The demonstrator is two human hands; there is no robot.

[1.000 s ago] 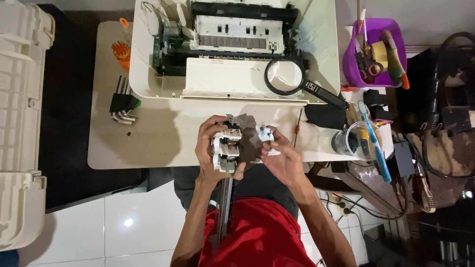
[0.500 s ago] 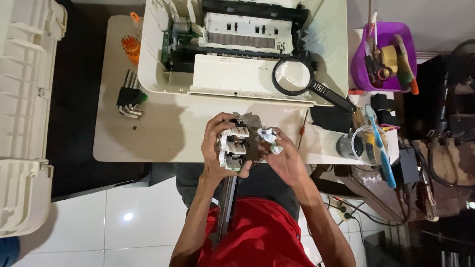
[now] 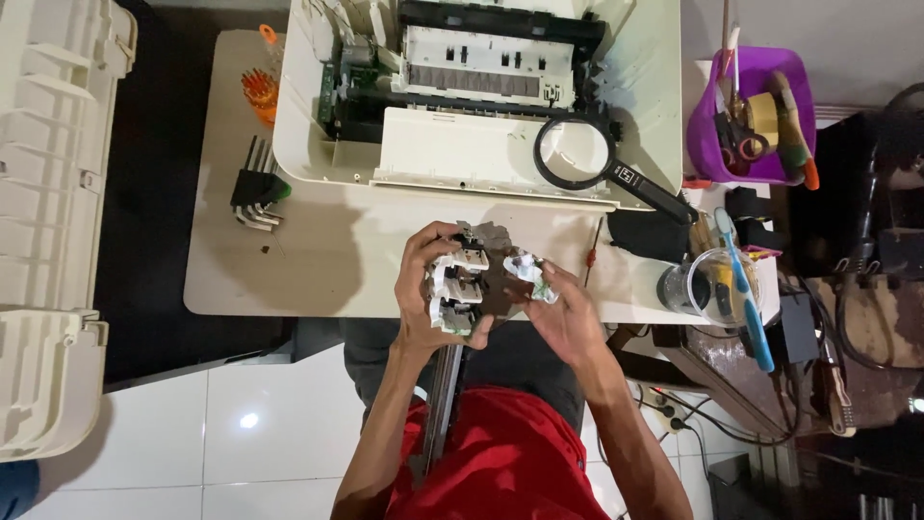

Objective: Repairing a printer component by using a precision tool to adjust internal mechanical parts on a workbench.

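The left hand (image 3: 430,289) gripped a white-and-dark printer assembly (image 3: 472,284) over the worktop (image 3: 318,260) edge. The right hand (image 3: 568,313), just beside it, pinched a small crumpled wipe (image 3: 529,274) against that part.

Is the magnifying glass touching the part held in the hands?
Apart. The head view shows the magnifying glass resting on the opened printer, with bare table between it and the printer part.

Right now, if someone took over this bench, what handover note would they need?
Left hand: grip closed around the white and dark plastic printer carriage assembly, held above the table edge.
Right hand: pinching a small crumpled white wipe against the assembly.
Opened cream printer body sits behind, black-framed magnifying glass on it.
Done: assembly is out of the printer.
Left: assembly not yet refitted.
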